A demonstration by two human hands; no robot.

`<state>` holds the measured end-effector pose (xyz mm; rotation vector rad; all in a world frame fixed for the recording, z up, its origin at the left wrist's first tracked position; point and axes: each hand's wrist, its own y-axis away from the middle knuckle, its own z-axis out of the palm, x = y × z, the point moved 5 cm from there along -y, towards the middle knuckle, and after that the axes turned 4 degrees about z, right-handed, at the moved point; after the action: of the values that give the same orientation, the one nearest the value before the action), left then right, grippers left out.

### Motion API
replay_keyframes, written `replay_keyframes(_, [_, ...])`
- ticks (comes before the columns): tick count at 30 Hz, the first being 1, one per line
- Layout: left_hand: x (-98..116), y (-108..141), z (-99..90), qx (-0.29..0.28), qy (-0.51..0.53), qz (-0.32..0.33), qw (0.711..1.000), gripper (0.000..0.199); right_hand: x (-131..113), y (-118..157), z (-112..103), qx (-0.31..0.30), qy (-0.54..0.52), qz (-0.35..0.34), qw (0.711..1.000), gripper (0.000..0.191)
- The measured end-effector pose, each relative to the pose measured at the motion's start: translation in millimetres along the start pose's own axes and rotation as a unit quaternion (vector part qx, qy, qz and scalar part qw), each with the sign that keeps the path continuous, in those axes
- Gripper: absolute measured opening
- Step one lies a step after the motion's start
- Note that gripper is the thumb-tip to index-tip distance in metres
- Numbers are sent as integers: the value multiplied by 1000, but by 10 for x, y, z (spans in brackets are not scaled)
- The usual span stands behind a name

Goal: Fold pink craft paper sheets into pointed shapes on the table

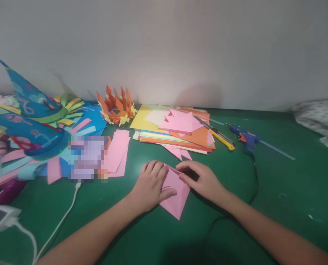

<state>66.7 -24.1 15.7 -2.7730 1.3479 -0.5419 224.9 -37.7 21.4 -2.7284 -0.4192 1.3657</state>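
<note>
A folded sheet of pink paper (177, 201) lies on the green table, one corner pointing towards me. My left hand (152, 186) holds down its left side, with the fingers bent at the far edge and the thumb stretched across the paper. At the upper right edge, my right hand (204, 181) pinches a fold between thumb and fingers. Just beyond the hands is a stack of coloured paper (177, 141), topped by loose pink pieces (177, 121).
A yellow utility knife (221, 139) rests against the stack; a blue glue gun (246, 140) with its cord lies right of it. Left are an orange folded-paper crown (116, 108), blue cone hats (32, 97), pink strips (119, 152) and a white cable (67, 211).
</note>
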Motion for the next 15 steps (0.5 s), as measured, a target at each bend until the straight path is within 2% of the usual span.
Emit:
replay_keyframes(9, [12,-5,-44,25,-3,15,1000,52,-93,6,4,-9,33,-114,993,14])
replay_keyframes(13, [-49,-21,-96,22,13,20,999,24,-100,12,23,-24,54,-136,989,15])
replay_keyframes(15, [-89,-18,-100,34,23,32,999,18,-96,17,23,-33,59,-141,988,16])
